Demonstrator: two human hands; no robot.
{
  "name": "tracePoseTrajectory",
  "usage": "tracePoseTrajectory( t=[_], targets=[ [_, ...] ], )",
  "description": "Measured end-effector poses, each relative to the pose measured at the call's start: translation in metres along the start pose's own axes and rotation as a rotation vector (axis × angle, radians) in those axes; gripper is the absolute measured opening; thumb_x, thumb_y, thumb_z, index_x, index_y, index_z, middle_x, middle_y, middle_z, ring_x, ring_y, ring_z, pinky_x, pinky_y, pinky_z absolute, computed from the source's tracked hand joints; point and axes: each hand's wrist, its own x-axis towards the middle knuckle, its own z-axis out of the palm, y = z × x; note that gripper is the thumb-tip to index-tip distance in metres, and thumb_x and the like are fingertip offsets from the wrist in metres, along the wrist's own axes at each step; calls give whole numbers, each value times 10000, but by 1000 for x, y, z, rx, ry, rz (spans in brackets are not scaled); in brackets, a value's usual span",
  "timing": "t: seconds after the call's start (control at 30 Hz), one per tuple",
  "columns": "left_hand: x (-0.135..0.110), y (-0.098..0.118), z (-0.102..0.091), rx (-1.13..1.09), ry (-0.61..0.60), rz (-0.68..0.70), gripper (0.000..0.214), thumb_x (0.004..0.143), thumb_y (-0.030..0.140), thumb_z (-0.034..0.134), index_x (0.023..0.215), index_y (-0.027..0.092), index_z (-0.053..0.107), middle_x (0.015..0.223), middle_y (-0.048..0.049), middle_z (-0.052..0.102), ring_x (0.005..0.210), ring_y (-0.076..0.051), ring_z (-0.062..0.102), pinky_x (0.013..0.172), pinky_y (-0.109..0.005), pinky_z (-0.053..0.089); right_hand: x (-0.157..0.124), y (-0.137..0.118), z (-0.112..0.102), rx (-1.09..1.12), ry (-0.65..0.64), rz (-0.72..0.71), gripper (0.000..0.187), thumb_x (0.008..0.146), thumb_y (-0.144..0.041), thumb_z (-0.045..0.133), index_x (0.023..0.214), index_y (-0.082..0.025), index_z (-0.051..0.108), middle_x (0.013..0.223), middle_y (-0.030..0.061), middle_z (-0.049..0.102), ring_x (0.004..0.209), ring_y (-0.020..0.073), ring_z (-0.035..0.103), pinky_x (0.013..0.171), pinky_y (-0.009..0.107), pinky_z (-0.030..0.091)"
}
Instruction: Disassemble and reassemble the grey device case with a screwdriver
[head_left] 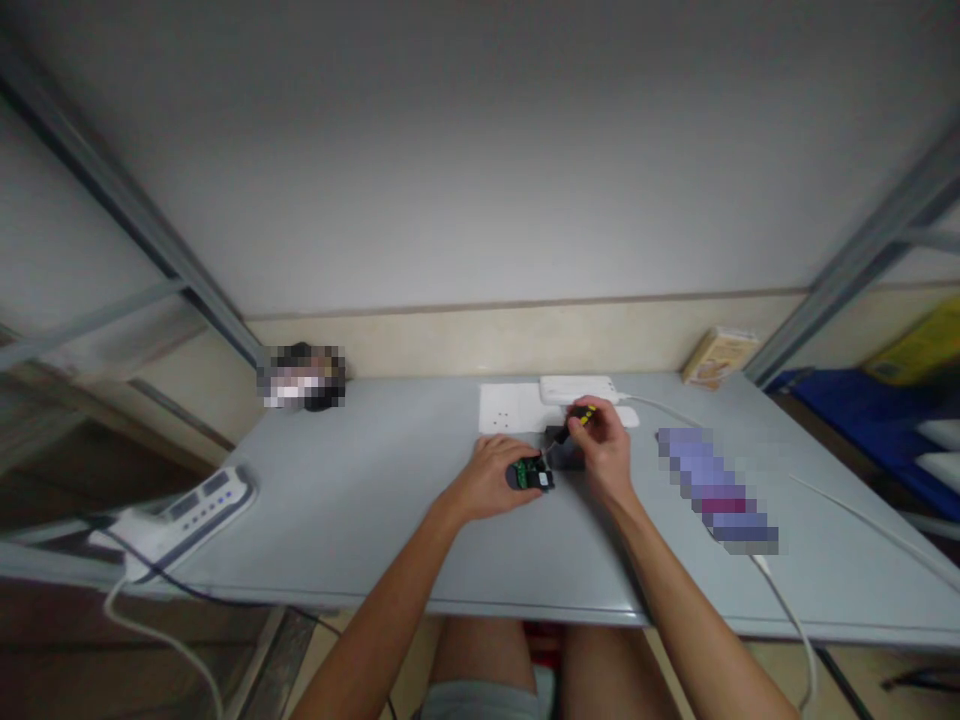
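Observation:
Near the middle of the table, my left hand (501,478) grips a small black device (534,474) with a green circuit board showing; it looks like an opened computer mouse, though I cannot be sure. My right hand (606,448) is closed round a black and yellow screwdriver (576,420). Its thin shaft slants down to the left, and the tip is at or close to the device's upper edge. Behind the tool sits a dark box-like thing (571,458), partly covered by my right hand. A white sheet (502,408) with several small dark specks on it lies just beyond.
A white power strip (577,389) with a cable stands at the back. Another power strip (187,520) lies at the left edge, cords hanging down. To the right are a blurred-out phone-like slab (712,490) with a cable and a small carton (720,358). Metal posts flank the grey table (360,540).

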Motion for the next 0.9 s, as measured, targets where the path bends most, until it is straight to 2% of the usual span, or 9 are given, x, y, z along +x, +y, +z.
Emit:
tracePoseTrajectory(
  t=[0.13, 0.23, 0.33, 0.4, 0.53, 0.6, 0.73, 0.8, 0.9],
  targets=[
    [0, 1, -1, -3, -6, -15, 455, 758, 370, 811, 1178, 262, 674, 1195, -49, 715, 1159, -272, 601, 1027, -428, 395, 0, -1, 2, 193, -96, 136, 350, 862, -374, 652, 1191, -311, 553, 1098, 36, 670, 847, 193, 668, 757, 352, 524],
    [0, 1, -1, -10, 0, -13, 435, 764, 380, 807, 1164, 266, 680, 1182, -44, 719, 1151, -269, 604, 1017, -426, 397, -1, 0, 4, 182, -67, 106, 294, 853, -388, 675, 1116, -298, 579, 1137, 39, 653, 883, 189, 661, 755, 337, 526],
    [0, 0, 0, -8, 0, -5, 443, 766, 386, 810, 1172, 268, 677, 1194, -41, 716, 1152, -264, 607, 1031, -425, 389, 0, 2, 2, 78, 20, 37, 301, 754, -325, 784, 992, -267, 610, 968, 12, 643, 839, 169, 621, 731, 294, 507],
    [0, -2, 0, -6, -7, -1, 447, 766, 397, 811, 1173, 268, 678, 1208, -45, 713, 1160, -264, 605, 1051, -427, 378, 1, 2, 0, 98, -1, 83, 311, 751, -324, 776, 1005, -266, 607, 895, 7, 653, 813, 173, 623, 740, 306, 506],
    [0, -2, 0, -11, -2, -7, 445, 765, 389, 812, 1171, 268, 676, 1211, -42, 711, 1169, -262, 602, 1057, -422, 375, 0, -1, 0, 204, -111, 193, 361, 840, -398, 671, 1166, -283, 569, 1008, 43, 696, 847, 198, 665, 779, 364, 525],
    [0, -1, -1, -11, -2, -18, 444, 765, 385, 811, 1171, 267, 675, 1205, -40, 713, 1165, -261, 602, 1050, -422, 382, -1, -2, 2, 180, -111, 149, 331, 850, -420, 665, 1138, -281, 580, 1035, 48, 685, 866, 203, 657, 772, 365, 528],
    [0, 2, -3, -6, -19, -38, 455, 759, 379, 813, 1178, 267, 677, 1208, -47, 714, 1171, -269, 598, 1051, -428, 386, 0, -2, 0, 49, -29, 38, 258, 779, -365, 765, 975, -260, 634, 923, 23, 660, 831, 189, 619, 757, 334, 510],
    [0, 3, -4, -1, -18, -36, 456, 758, 379, 816, 1178, 269, 678, 1205, -48, 715, 1170, -271, 599, 1045, -429, 387, 0, -3, -1, 78, -72, 59, 257, 812, -365, 732, 1028, -264, 637, 935, 31, 680, 845, 196, 636, 786, 351, 511],
    [0, 3, -3, -1, -9, -28, 448, 761, 376, 814, 1174, 268, 678, 1196, -42, 716, 1167, -269, 602, 1038, -426, 391, 0, -4, -1, 179, -165, 110, 275, 893, -422, 626, 1127, -278, 602, 1088, 64, 699, 912, 217, 666, 810, 387, 524]
  ],
)
